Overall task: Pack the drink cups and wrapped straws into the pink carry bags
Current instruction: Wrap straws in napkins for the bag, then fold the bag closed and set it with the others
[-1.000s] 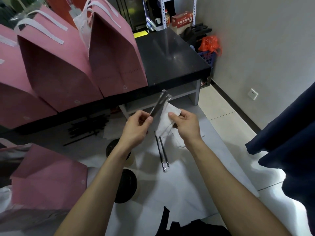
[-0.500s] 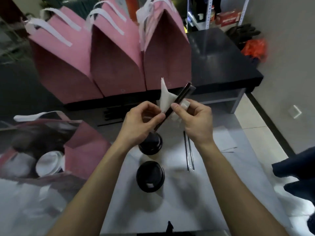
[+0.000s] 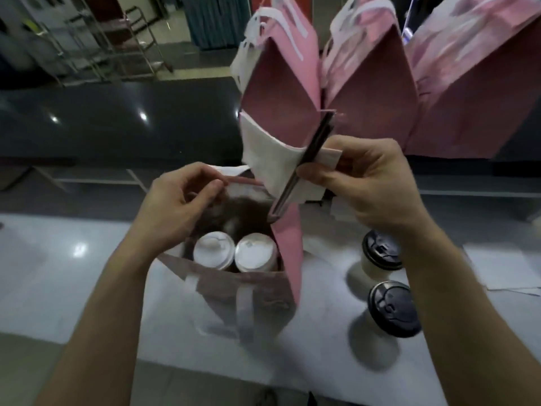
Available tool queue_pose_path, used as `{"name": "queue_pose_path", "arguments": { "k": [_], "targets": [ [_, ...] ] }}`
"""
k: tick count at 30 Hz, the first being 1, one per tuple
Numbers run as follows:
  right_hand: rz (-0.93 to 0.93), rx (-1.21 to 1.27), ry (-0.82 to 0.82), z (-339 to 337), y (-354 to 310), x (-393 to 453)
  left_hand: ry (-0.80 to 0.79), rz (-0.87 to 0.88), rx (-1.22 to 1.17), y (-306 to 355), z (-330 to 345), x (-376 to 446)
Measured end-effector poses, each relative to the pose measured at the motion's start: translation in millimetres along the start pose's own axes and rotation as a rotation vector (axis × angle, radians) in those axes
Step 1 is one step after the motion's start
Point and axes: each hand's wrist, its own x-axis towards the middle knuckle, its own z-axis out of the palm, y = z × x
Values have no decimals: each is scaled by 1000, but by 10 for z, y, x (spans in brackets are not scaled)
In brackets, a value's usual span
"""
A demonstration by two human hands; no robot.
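Note:
An open pink carry bag (image 3: 288, 259) stands on the white counter with two white-lidded cups (image 3: 213, 253) (image 3: 256, 254) inside. My left hand (image 3: 178, 209) pinches the far rim of this bag. My right hand (image 3: 363, 186) pinches wrapped dark straws (image 3: 304, 165) together with a white napkin (image 3: 269, 159), held just above the bag's mouth; the straws' lower end points into it. Two black-lidded cups (image 3: 380, 250) (image 3: 393, 309) stand on the counter right of the bag.
Three more pink carry bags (image 3: 281, 92) (image 3: 371, 92) (image 3: 474, 83) with white handles stand on the dark table (image 3: 117, 121) behind. White paper sheets (image 3: 503, 268) lie at the right of the white counter (image 3: 58, 282). A metal chair frame (image 3: 117, 39) stands far back.
The view has swung left onto the open bag. My left hand has let go of the straws and taken the bag's rim; my right hand has carried straws and napkin over the bag.

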Motion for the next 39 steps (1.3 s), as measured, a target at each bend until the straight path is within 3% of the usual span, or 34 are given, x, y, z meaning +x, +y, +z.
{"name": "queue_pose_path", "arguments": {
  "k": [3,6,9,11,18,23,25,28,32,34,36,39],
  "targets": [
    [-32,7,-54,427,-30,133,-56,8,60,-423,-223,-30],
    [21,-143,-74,791,84,218,-112,-42,239,-738,-293,7],
    [70,-473,-57,1048,298,257,-213,-105,335,-943,-316,12],
    [70,-755,-85,1151,444,299,-278,-43,352,-1041,-309,0],
    [164,-1482,-447,1430,830,574,-355,71,301,-1178,-238,-14],
    [202,-1671,-653,1634,1012,692,-340,118,230,-1219,-246,7],
    [251,-1641,-614,1615,998,693,-335,121,198,-1239,-257,14],
    [367,-1324,-441,1460,823,589,-248,133,79,-1280,-266,-19],
    [260,-793,12,1234,502,80,-58,174,-153,-1444,-285,-121],
    [165,-582,231,1112,389,-260,-125,70,-309,-1563,-344,-157],
    [163,-403,323,935,366,-566,-287,-10,-396,-1731,-403,-170],
    [350,-312,116,618,533,-940,-524,-17,-313,-1935,-370,-176]
  ]
}}
